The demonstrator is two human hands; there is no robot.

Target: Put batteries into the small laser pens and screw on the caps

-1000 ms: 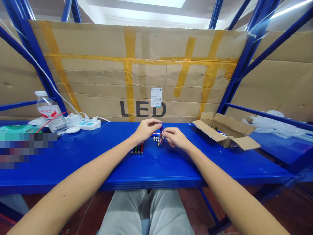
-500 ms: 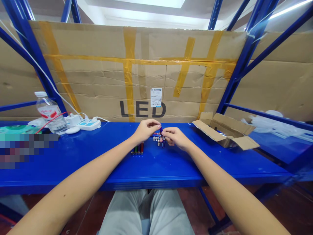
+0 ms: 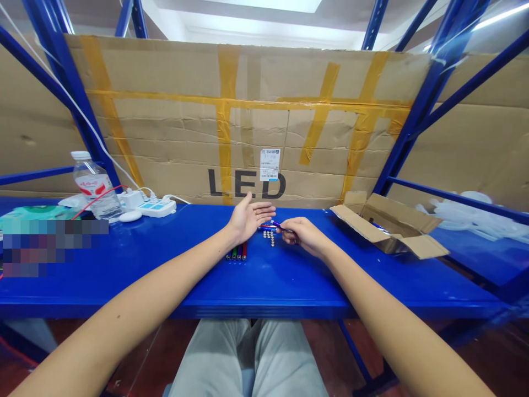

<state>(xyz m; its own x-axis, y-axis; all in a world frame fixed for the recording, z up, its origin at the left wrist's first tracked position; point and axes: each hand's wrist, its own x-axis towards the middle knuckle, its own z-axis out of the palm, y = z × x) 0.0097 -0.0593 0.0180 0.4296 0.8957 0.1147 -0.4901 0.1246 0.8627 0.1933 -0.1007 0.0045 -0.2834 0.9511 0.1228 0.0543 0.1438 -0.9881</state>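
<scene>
My left hand is held over the table with its palm turned up and fingers stretched out, empty. My right hand pinches a slim purple-blue metal tube, whose silvery end points toward my left palm. Between the hands lies a small group of silver button cells on the blue table. Just behind them, partly hidden, are slim red and blue tubes. Below my left wrist several slim tubes in green, purple and red lie side by side; the wrist covers their far ends.
An open cardboard box with shiny items inside sits on the right. A power strip, a white adapter and a plastic bottle stand on the left. Behind the blue table rises a taped cardboard sheet.
My left hand has let go of the purple tube and opened, palm up. The tube has tilted from upright to nearly level in my right hand. The view has shifted slightly left.
</scene>
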